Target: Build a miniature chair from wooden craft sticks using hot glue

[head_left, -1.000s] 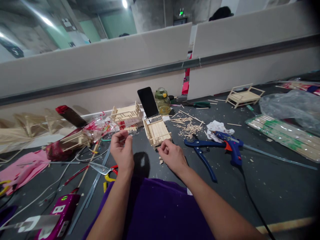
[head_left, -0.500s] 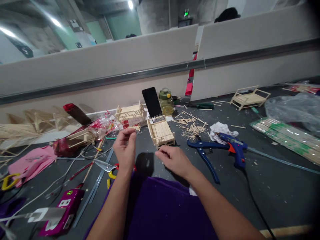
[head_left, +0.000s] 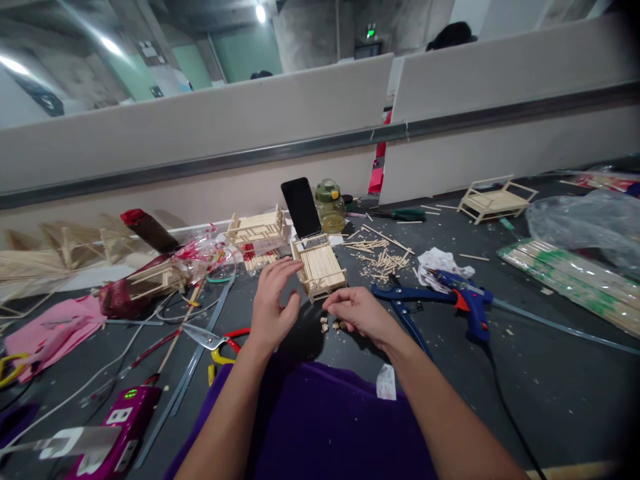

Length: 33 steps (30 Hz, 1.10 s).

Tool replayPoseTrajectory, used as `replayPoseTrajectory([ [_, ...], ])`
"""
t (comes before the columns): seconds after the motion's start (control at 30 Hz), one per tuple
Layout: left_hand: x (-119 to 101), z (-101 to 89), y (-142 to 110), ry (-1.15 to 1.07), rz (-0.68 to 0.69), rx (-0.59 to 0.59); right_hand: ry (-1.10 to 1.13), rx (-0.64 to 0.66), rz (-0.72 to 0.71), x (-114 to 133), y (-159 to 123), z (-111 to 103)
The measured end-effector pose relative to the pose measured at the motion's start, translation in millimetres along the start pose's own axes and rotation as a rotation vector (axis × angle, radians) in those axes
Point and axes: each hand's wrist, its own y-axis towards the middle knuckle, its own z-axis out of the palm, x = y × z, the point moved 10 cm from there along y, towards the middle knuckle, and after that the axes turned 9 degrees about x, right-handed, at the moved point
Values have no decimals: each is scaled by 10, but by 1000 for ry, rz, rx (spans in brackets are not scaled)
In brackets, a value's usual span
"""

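Observation:
Close to the left side of a small bed-like model made of thin wooden sticks [head_left: 320, 270] is my left hand [head_left: 274, 303]. Its thumb and fingers are spread, with nothing between them. My right hand [head_left: 361, 312] is just in front of the model's near right corner. Its thumb and index finger are pinched together; anything held there is too small to make out. On the dark table beneath these fingertips lie a few tiny wooden pieces [head_left: 325, 325], partly hidden by the hand. A dark phone [head_left: 303, 207] leans upright behind the model.
To the right are a pile of cut sticks [head_left: 383, 259], a blue cutter [head_left: 410, 293], a blue glue gun [head_left: 473, 303] and packaged sticks [head_left: 575, 277]. At left lie scissors [head_left: 207, 337] and a purple power strip [head_left: 123, 430]. A green-lidded bottle [head_left: 330, 207] stands behind.
My left hand has moved right, nearer the model, and its curled fingers have spread. My right hand has shifted slightly right, and tiny wooden pieces now show beneath it.

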Motion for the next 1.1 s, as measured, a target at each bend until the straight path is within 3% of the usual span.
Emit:
replayPoseTrajectory([
  [0.07, 12, 57, -3, 16, 6, 31, -98, -58, -25, 25, -3, -38],
  [0.17, 23, 170, -9, 62, 29, 79, -418, -198, -133, 167, -42, -82],
  [0.3, 27, 264, -18, 108, 41, 104, -719, -324, -283, 329, -121, -19],
  [0.63, 35, 285, -18, 181, 45, 91, -801, -390, -299, 313, -135, -14],
  [1.1, 60, 303, -19, 198, 47, 85, -833, -361, -272, 312, -121, 11],
])
